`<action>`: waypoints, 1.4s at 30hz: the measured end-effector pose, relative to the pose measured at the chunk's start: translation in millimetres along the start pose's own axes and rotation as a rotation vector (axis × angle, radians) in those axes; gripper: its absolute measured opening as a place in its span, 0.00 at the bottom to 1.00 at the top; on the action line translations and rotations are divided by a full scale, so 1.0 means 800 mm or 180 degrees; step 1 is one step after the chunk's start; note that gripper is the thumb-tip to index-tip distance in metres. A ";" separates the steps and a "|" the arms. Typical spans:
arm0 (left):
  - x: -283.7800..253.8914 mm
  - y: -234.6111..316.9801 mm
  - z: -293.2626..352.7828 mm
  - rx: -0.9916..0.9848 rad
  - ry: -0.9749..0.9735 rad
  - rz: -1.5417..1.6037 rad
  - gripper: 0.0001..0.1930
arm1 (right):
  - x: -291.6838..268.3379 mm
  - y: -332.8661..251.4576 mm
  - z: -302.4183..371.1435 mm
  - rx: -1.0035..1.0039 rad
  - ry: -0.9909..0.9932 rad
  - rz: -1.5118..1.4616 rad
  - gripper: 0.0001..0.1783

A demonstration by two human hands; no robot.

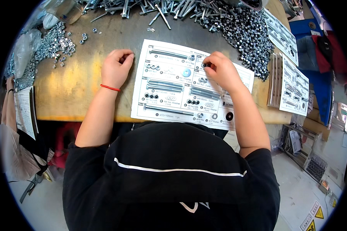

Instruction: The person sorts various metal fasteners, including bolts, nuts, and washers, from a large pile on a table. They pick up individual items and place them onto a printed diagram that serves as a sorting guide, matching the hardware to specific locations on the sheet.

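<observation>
A white printed card point(166, 109) lies before me, with long bolts, nuts and washers set out in marked sections. My right hand point(223, 73) is over its upper right part, thumb and fingers pinched on a small dark nut point(206, 65). Silver nuts point(202, 80) sit on the card just below these fingers. Left of the card, my left hand point(117, 66) rests by the tabletop with its fingers curled in; whatever may be inside is hidden. A blue-tinted washer point(186, 72) and a row of black nuts point(151, 96) show on the card.
Dark nuts point(246, 36) are heaped at the far right, loose bolts point(158, 15) along the back, silver nuts point(59, 42) at the far left. More printed cards point(293, 86) stand stacked at the right edge. Another person's arm point(10, 102) is at the left.
</observation>
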State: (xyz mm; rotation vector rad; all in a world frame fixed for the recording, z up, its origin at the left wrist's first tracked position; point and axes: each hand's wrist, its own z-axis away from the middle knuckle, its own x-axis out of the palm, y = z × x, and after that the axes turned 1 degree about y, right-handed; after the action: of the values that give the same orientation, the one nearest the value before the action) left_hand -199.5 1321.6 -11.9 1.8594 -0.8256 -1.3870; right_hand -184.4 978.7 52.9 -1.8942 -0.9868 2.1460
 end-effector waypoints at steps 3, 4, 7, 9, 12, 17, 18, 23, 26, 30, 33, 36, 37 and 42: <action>-0.006 0.000 -0.014 -0.0117 -0.0187 0.0520 0.10 | -0.011 -0.009 -0.008 -0.0091 0.0200 0.0083 0.13; -0.010 0.000 -0.025 -0.0103 -0.0218 0.0392 0.11 | -0.018 -0.015 -0.018 -0.0165 0.0280 0.0146 0.14; -0.006 0.025 -0.071 0.0449 -0.0173 -0.0155 0.12 | -0.026 -0.033 -0.061 0.0033 0.0372 0.0291 0.15; 0.013 0.046 -0.105 0.0374 -0.0262 -0.0573 0.15 | -0.005 -0.041 -0.107 0.0091 0.0369 0.0666 0.17; 0.058 0.061 -0.144 0.0092 -0.0395 -0.1393 0.20 | 0.032 -0.069 -0.160 0.0297 0.0353 0.0958 0.17; 0.047 0.085 -0.169 -0.0357 -0.0964 -0.1706 0.15 | 0.049 -0.067 -0.194 0.0405 0.0330 0.0845 0.13; 0.039 0.083 -0.168 -0.0441 -0.0844 -0.1432 0.14 | 0.034 -0.069 -0.183 0.0420 0.0419 0.0582 0.12; 0.007 0.052 -0.163 0.0402 0.0415 -0.0375 0.10 | -0.040 -0.027 -0.088 0.0167 0.1616 -0.0721 0.09; 0.016 0.084 -0.148 0.0746 0.0694 0.0877 0.10 | -0.068 0.015 -0.015 0.0229 0.2293 -0.1402 0.07; 0.057 0.157 -0.118 0.1814 0.0056 0.0968 0.08 | -0.086 0.042 0.045 -0.0086 0.2041 -0.0488 0.07; 0.121 0.205 -0.079 0.2081 -0.0974 -0.0143 0.07 | -0.073 0.063 0.060 -0.0181 0.1330 0.0404 0.07; 0.183 0.227 -0.047 0.2192 -0.1673 -0.0941 0.08 | -0.052 0.083 0.062 -0.0062 0.0933 0.0582 0.06; 0.199 0.231 -0.045 0.2200 -0.1902 -0.1319 0.09 | -0.049 0.086 0.063 -0.0042 0.0916 0.0535 0.06; 0.222 0.222 -0.029 0.2059 -0.1849 -0.1559 0.08 | -0.040 0.090 0.063 -0.0017 0.0887 0.0258 0.06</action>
State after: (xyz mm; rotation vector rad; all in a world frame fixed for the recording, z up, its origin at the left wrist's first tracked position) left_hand -152.6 1079.3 40.1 2.2653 -1.2726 -2.2308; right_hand -200.4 887.1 41.9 -2.1938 -0.8738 1.8488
